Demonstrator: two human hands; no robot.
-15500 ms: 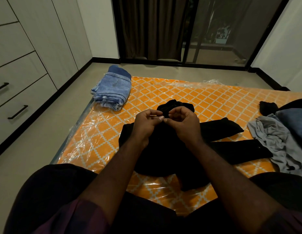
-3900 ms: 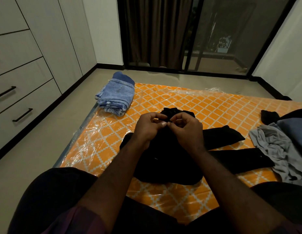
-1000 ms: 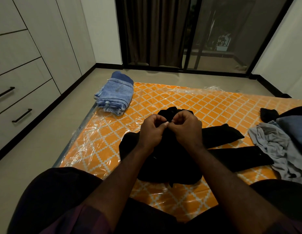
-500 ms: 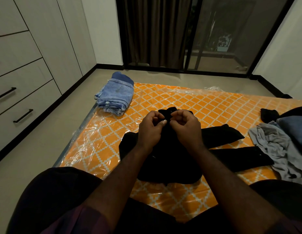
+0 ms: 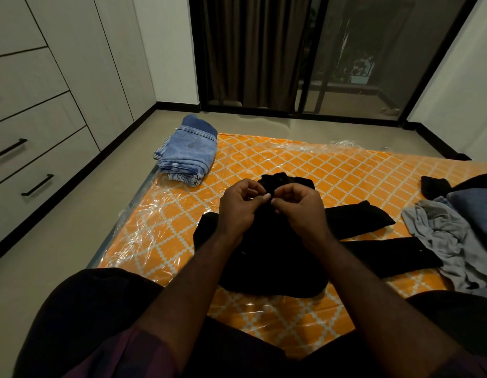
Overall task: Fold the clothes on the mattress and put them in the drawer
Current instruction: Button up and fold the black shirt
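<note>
garment (image 5: 275, 255) front is covered by left hand (image 5: 238, 207) and right hand (image 5: 299, 211) | pinched spot on it is too dark to be made out | pile (image 5: 449, 241) is cut by right edge | drawers (image 5: 32, 148) are cut by left edge

Dim, warm indoor light; glare on plastic; wide-angle edge distortion.

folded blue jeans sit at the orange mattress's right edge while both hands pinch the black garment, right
No. The head view shows the folded blue denim jeans at the far left corner of the orange diamond-patterned mattress, not the right. The left hand and right hand do pinch the black garment.
</note>
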